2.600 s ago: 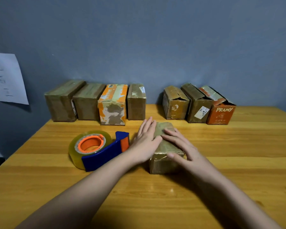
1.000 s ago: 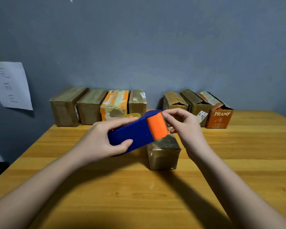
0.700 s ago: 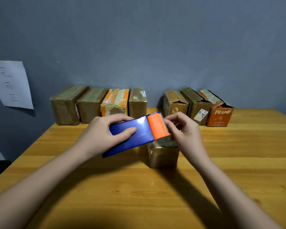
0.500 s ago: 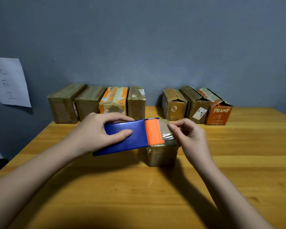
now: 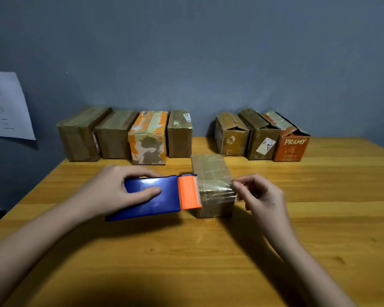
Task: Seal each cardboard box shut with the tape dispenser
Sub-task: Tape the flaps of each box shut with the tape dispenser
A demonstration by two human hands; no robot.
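Observation:
A small brown cardboard box (image 5: 211, 169) stands on the wooden table (image 5: 208, 251) in front of me. My left hand (image 5: 111, 191) grips the blue tape dispenser (image 5: 151, 197), whose orange cutter head (image 5: 188, 191) sits at the box's left side. A strip of clear tape (image 5: 215, 191) stretches from the cutter across the near part of the box top. My right hand (image 5: 259, 196) pinches the tape's free end at the box's right edge. The tape roll itself is hidden behind the dispenser.
Against the grey wall stand two rows of boxes: several on the left, among them an orange and white one (image 5: 148, 138), and three on the right, ending in an orange PRAMY box (image 5: 292, 147). A paper sheet (image 5: 6, 105) hangs on the wall at left.
My left hand picked the dispenser up from the table and brought it to the box. My right hand took the tape end and pulled it rightward across the box top.

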